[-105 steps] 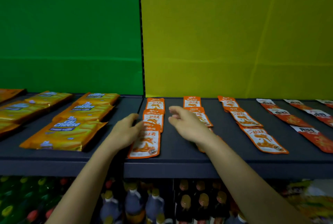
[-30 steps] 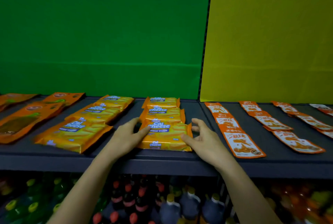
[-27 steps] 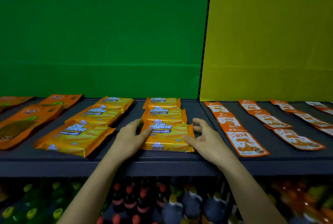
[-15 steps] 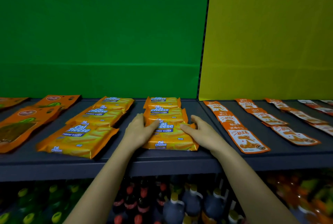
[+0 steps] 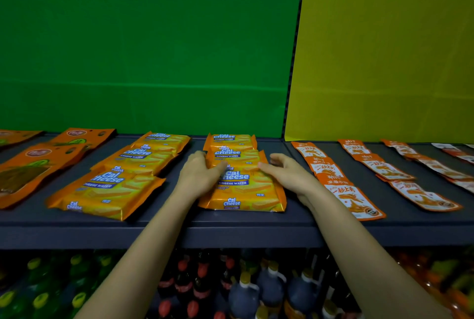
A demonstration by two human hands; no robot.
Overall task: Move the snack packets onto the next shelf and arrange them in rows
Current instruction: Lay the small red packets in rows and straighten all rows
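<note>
On the dark shelf (image 5: 230,231), a row of three overlapping orange Cal Cheese wafer packets runs front to back. My hands are at the middle packet (image 5: 237,156), between the front packet (image 5: 243,194) and the back packet (image 5: 229,139). My left hand (image 5: 201,175) clasps its left edge, thumb laid over the seam with the front packet. My right hand (image 5: 287,174) presses fingertips against its right edge. A second row of Cal Cheese packets (image 5: 107,190) lies to the left.
Rows of small orange sachets (image 5: 354,198) lie on the right shelf section, under the yellow back panel (image 5: 384,49). Larger orange pouches (image 5: 28,170) lie far left under the green panel (image 5: 154,49). Bottles (image 5: 243,293) stand on the lower shelf.
My view swung left from the sachets to the Cal Cheese packets. Both hands slid from the front packet's sides back to the middle packet's edges.
</note>
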